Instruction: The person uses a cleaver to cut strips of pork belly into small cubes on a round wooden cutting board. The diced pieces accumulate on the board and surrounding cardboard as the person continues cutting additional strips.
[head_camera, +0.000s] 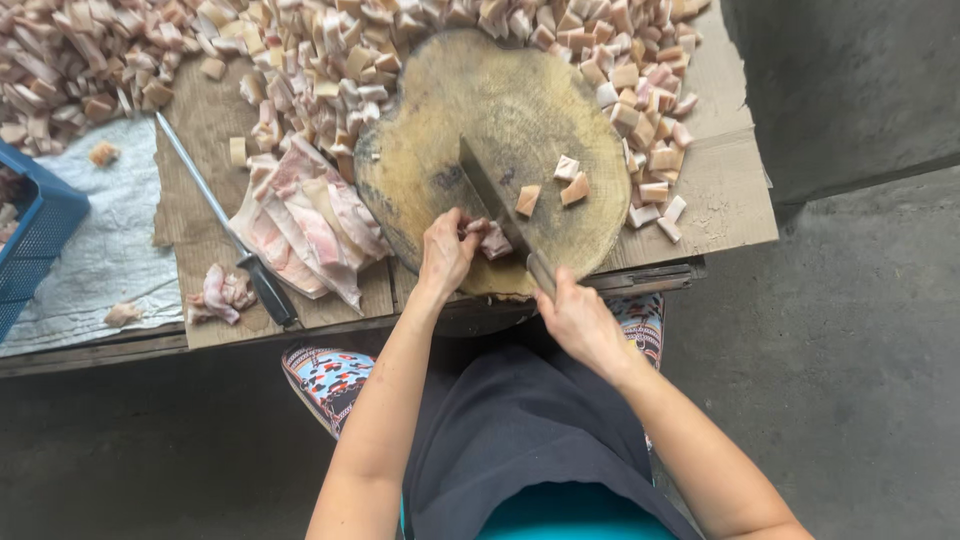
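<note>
A round wooden chopping block (470, 100) lies on a cardboard-covered table. My left hand (445, 250) pins a pink strip of pork (492, 240) to the block's near edge. My right hand (578, 320) grips the handle of a cleaver (490, 195), whose blade rests against the strip just right of my left fingers. Three cut cubes (560, 182) lie on the block to the right of the blade.
Slabs of raw pork (300, 215) lie left of the block. Heaps of cut cubes (300, 50) ring the block's far side and right edge (650, 130). A sharpening steel (225, 220) lies at the left, beside a blue crate (35, 230) on white sacking. Concrete floor lies to the right.
</note>
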